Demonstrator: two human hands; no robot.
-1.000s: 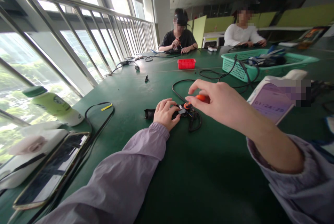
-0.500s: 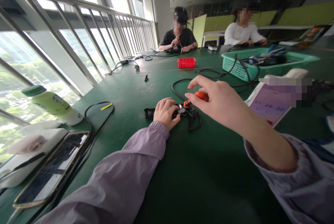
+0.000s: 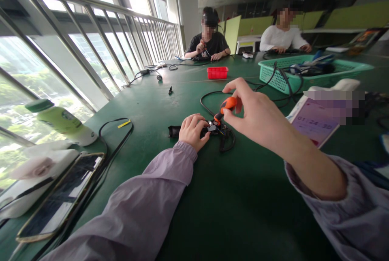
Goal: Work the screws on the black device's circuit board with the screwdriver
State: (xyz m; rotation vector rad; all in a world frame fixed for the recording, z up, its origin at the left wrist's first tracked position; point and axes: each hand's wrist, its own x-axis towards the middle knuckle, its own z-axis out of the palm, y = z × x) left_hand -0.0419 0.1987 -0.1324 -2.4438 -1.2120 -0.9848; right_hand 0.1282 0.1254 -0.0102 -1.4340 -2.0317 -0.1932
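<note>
My left hand (image 3: 193, 132) is closed round a black tube-like device (image 3: 174, 131) lying on the green table, its fingers covering the middle. Toward its right end the device is opened up, with a shiny metal part and thin wires (image 3: 224, 132) showing. A black cable loops from that end. In my right hand (image 3: 252, 111) is a screwdriver (image 3: 228, 104) with an orange and black handle. It leans with its shaft down to the left, toward the exposed part. My thumb rests by the handle while the index finger arches above it; the tip is hard to make out.
A green basket (image 3: 275, 82) of cables and a red tray (image 3: 217, 73) stand further back. To the right is a phone (image 3: 317, 121) showing a timer. On the left are a bottle (image 3: 60, 123), another phone (image 3: 60, 200) and a black cord. Two people sit opposite.
My right hand's fingers have shifted on the screwdriver, the index finger lifting slightly, and more of the handle shows, more upright. The left hand and the device have stayed in place.
</note>
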